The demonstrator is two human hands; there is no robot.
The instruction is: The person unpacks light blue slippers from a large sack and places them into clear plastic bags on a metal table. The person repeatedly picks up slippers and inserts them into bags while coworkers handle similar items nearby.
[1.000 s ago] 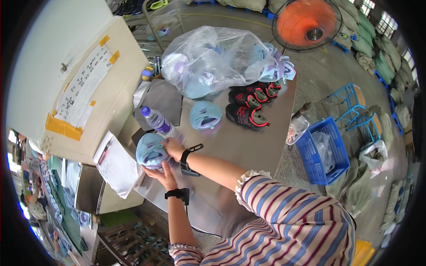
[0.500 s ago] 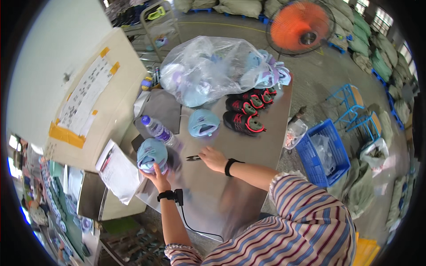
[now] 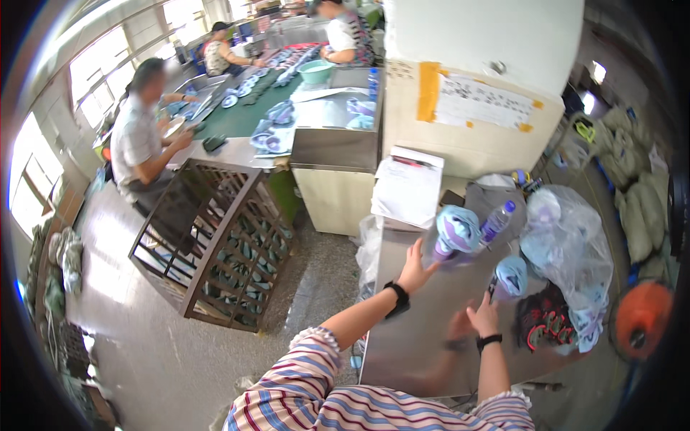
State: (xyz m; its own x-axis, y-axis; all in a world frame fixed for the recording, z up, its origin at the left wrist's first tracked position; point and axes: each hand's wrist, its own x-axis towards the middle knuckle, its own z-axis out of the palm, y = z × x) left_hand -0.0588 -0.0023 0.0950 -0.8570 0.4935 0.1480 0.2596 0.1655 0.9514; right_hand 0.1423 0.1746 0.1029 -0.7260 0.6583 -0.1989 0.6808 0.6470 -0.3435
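On the steel table, a stack of light-blue and lilac shoe uppers (image 3: 458,228) stands beside a purple-labelled water bottle (image 3: 498,223). Just short of that stack is my left hand (image 3: 415,269), its fingers stretched out and apart, holding nothing. My right hand (image 3: 484,317) is closed round a small dark pair of snips (image 3: 492,286), whose tips point away from me. Right by the tips lies another light-blue upper (image 3: 511,276). Black sneakers with red laces (image 3: 544,316) are grouped to its right.
A clear plastic bag (image 3: 571,233) of light-blue pieces fills the table's far right. Papers (image 3: 408,188) lie at its left corner, under a cream cabinet (image 3: 478,108). An orange fan (image 3: 642,323) stands right. Left are a slatted crate (image 3: 237,251) and several people at a green worktable (image 3: 251,115).
The view has swung to the left, bringing in the crate and the other people. My left hand has come off the stack of uppers; my right hand still grips the snips.
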